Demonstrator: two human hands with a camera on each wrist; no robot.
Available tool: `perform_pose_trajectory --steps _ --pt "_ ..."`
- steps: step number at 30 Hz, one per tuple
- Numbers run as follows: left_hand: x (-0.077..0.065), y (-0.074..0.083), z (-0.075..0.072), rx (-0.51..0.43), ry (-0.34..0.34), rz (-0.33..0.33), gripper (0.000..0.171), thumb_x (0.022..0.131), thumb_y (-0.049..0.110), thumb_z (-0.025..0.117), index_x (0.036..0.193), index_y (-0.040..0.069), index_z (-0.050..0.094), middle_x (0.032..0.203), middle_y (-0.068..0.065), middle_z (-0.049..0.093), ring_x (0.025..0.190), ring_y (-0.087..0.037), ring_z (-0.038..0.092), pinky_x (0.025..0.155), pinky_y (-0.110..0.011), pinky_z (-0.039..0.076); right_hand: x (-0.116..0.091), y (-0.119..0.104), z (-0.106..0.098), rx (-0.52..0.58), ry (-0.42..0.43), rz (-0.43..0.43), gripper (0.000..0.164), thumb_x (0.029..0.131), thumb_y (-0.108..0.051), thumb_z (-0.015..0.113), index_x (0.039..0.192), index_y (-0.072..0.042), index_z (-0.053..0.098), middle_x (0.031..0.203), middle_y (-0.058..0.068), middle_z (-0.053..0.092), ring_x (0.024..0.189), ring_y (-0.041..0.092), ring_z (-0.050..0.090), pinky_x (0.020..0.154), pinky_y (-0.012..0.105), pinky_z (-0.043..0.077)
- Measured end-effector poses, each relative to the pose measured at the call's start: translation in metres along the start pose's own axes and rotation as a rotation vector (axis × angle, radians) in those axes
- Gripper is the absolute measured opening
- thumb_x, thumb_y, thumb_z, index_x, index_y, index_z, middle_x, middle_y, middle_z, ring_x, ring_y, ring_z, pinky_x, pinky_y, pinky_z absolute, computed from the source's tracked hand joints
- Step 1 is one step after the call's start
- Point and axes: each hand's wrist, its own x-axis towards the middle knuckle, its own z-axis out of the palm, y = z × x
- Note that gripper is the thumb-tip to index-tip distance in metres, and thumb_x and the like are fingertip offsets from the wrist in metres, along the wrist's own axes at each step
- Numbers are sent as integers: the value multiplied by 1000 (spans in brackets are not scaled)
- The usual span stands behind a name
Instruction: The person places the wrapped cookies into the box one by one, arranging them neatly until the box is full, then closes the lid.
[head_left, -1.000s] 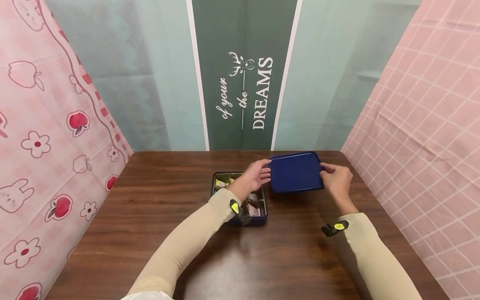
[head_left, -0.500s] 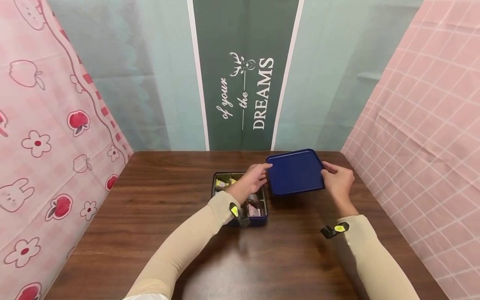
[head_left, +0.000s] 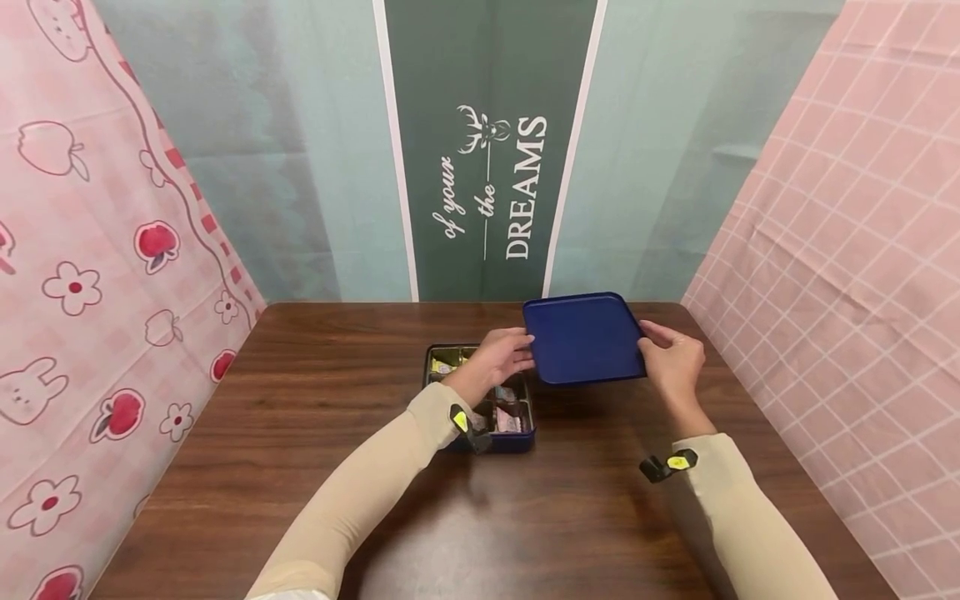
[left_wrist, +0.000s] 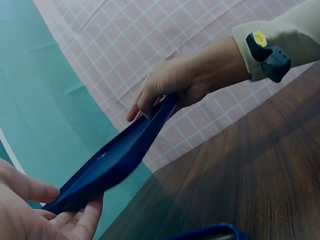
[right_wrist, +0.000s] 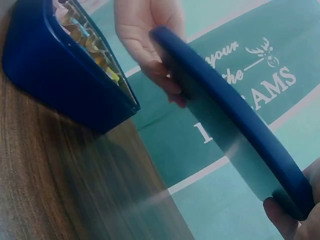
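Observation:
A dark blue lid (head_left: pixel 587 340) is held tilted above the table, between my two hands. My left hand (head_left: pixel 501 357) pinches its left edge, thumb on one face and fingers beneath, as the left wrist view shows. At the opposite edge my right hand (head_left: pixel 675 360) grips it between thumb and fingers. Below my left hand stands a dark blue box (right_wrist: pixel 55 75), open at the top and divided into compartments. Small wrapped sweets lie inside, among them a pink one (head_left: pixel 507 421) and a yellow one (head_left: pixel 441 367). My left hand and forearm hide part of the box.
The brown wooden table (head_left: pixel 322 367) runs back to a green cloth backdrop (head_left: pixel 315 208) with white lettering. A patterned pink cloth (head_left: pixel 112 333) hangs along the left side, a checked pink cloth (head_left: pixel 825 292) along the right.
The lid has shifted slightly left and up toward the box. My left fingers have gone from lying along its left edge to pinching it. The box has stayed in place.

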Motion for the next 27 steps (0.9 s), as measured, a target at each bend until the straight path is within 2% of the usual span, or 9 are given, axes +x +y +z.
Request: perform_pose_trajectory --steps 6,11,14,17,20,22,27 --pt "-3 5 -14 43 -12 8 41 100 -3 57 140 -6 55 102 -12 69 87 -20 68 98 -45 52 -6 -5 1 58 -87 30 33 92 -8 67 124 -5 73 121 12 70 104 1 68 80 7 47" --pt "-6 12 -33 41 -15 14 41 99 -2 60 140 -6 56 95 -8 69 82 -18 68 83 -36 57 -14 -12 4 95 -199 69 36 95 -18 70 129 -5 70 128 12 67 119 12 62 85 10 49" --pt "-10 16 -44 44 -6 16 42 99 0 61 141 -6 55 94 -6 68 79 -16 67 74 -29 56 -19 -14 7 106 -250 62 38 95 -23 71 128 -4 70 129 13 67 121 14 61 83 10 49" --pt "-15 21 -54 50 -6 29 44 99 2 62 142 -5 54 94 -5 68 79 -15 67 72 -27 56 -22 -15 9 136 -292 43 38 95 -23 72 127 -3 71 127 15 67 109 6 65 78 11 51" --pt "-21 27 -62 65 -11 53 44 100 4 62 142 -4 54 94 -4 70 80 -14 69 72 -26 56 -25 -17 12 167 -346 35 37 95 -23 72 127 -3 71 115 13 73 87 0 68 69 16 55" --pt "-25 31 -66 67 -11 74 44 100 6 63 143 -3 54 94 -4 71 81 -14 69 72 -25 57 -26 -20 13 189 -389 35 38 96 -23 71 129 -3 70 105 8 75 74 1 67 64 21 57" --pt "-35 43 -78 58 -14 120 45 101 8 63 143 -3 54 95 -3 73 84 -14 70 74 -25 58 -28 -31 20 209 -454 22 39 97 -23 72 130 -3 69 81 -5 70 65 5 62 61 25 57"
